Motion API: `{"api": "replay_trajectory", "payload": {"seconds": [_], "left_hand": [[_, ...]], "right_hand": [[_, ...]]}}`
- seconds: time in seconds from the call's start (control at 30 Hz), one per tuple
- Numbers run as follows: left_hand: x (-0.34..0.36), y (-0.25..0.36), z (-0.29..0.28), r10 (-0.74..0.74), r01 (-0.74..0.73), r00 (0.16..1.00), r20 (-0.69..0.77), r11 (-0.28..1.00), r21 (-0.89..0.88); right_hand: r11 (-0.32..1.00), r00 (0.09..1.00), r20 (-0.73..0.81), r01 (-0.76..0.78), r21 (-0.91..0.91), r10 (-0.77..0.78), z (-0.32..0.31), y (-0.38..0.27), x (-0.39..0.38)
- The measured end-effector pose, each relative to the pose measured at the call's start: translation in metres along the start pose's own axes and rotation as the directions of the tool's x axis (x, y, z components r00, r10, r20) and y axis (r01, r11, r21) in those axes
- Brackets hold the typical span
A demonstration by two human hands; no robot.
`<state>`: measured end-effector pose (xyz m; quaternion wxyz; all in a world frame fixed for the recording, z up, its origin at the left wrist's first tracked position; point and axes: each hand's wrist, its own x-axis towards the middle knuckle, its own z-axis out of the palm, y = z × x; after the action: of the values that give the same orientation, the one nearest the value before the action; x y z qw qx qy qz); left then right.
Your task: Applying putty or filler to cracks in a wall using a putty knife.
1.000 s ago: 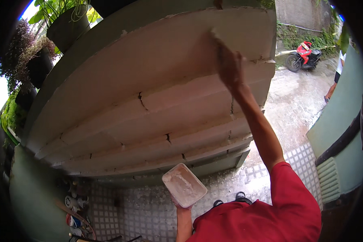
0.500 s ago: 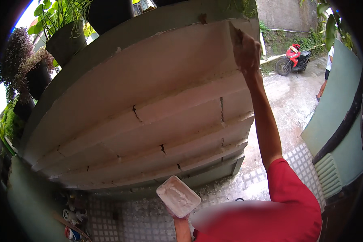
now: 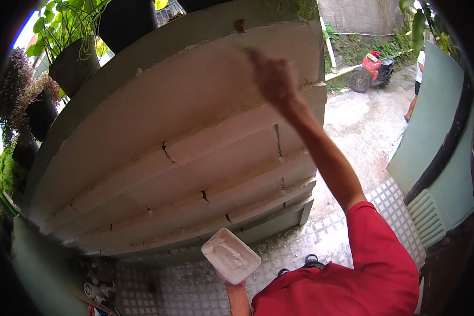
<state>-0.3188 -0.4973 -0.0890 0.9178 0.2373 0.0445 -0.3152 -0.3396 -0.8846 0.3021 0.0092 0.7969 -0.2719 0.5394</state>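
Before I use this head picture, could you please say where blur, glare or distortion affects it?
Head view: right hand motion-blurred against the pale wall, while the white tub in the left hand looks fairly sharp; head view again: ground outside glaring and partly washed out, wall's edges bowed by the fisheye.

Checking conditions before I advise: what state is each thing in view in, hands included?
Left hand: closed on the tub, supporting it.
Tub: open-topped, part-filled.
Pale paste: unevenly spread inside the tub.
Right hand: raised at the ridged wall, blurred, apparently gripping a tool.
Tool: too blurred to identify.
Ridged wall: cracked in several places.
Red motorbike: upright, riderless.
Potted plant: leafy, green.
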Motion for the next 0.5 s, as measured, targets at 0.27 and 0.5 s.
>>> {"api": "replay_trajectory", "payload": {"seconds": [0.27,0.5], "left_hand": [[-0.009,0.004,0.001,0.001,0.001,1.000,0.018,0.998,-0.070],[-0.007,0.004,0.006,0.023,-0.022,1.000,0.007,0.997,-0.071]], "right_hand": [[0.990,0.903,-0.406,-0.138,0.034,0.140,-0.007,0.102,0.033],[0.906,0.782,-0.535,0.417,0.068,-0.320,0.088,0.010,0.002]]}}
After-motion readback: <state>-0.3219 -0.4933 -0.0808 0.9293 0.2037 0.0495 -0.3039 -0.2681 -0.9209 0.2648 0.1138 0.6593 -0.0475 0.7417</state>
